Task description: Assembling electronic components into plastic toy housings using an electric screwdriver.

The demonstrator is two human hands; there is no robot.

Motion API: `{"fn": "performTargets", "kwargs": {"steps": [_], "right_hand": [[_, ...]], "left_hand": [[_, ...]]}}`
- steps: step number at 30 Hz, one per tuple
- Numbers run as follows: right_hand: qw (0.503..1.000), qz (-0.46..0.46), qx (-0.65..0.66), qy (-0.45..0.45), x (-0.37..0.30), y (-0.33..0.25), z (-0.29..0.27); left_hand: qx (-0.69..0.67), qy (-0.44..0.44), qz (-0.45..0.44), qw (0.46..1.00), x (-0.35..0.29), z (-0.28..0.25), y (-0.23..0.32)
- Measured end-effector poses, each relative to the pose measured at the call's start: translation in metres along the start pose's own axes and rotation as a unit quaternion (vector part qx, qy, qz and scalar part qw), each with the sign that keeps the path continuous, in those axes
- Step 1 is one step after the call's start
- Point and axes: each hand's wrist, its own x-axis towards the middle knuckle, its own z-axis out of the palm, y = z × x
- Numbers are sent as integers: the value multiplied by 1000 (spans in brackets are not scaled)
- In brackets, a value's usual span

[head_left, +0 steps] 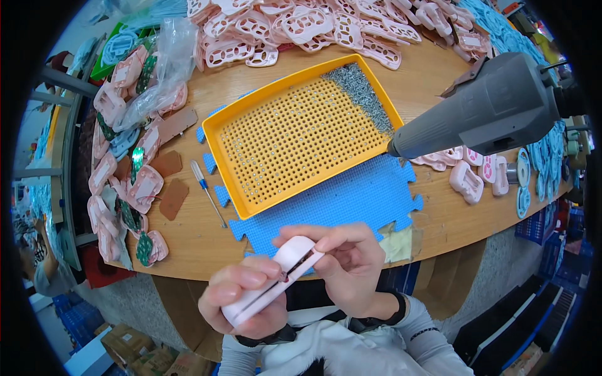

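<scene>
Above the table's near edge I hold a pale pink plastic casing (294, 253) tilted on its side. Its long seam faces up, with a dark gap between the two halves. My left hand (246, 293) is closed around the casing's lower left end. At the upper right end, my right hand (352, 268) grips it between thumb and fingers. Beyond the hands lies a blue foam mat (326, 199), and a yellow perforated tray (218, 153) rests on it. Small screws (362, 94) are heaped in the tray's far right corner, with others standing in its holes.
A grey powered screwdriver (483, 116) reaches in from the right, its tip at the tray's corner. Left of the tray lies a hand screwdriver (207, 188). Pink shells (310, 25) pile up at the back; pink casings with green circuit boards (144, 247) line the left.
</scene>
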Motion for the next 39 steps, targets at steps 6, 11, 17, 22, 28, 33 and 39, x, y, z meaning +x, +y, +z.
{"fn": "performTargets", "kwargs": {"steps": [6, 11, 17, 22, 28, 33, 39], "right_hand": [[999, 27, 31, 25, 1, 4, -2], [998, 20, 52, 6, 6, 6, -2], [970, 197, 139, -4, 18, -9, -19], [959, 257, 79, -93, 21, -17, -33], [963, 244, 83, -80, 13, -14, -27], [986, 160, -16, -38, 9, -16, -29], [985, 98, -134, -39, 6, -24, -50]], "left_hand": [[-39, 27, -5, 999, 1, 1, -5], [-2, 24, 12, 1000, 2, 3, -7], [24, -31, -5, 999, 0, 2, -10], [-2, -57, -48, 997, 0, -4, -4], [78, -71, -126, 986, 6, -5, 17], [123, -109, -156, 974, 10, -12, 7], [104, -216, -347, 907, 20, -23, 13]]}}
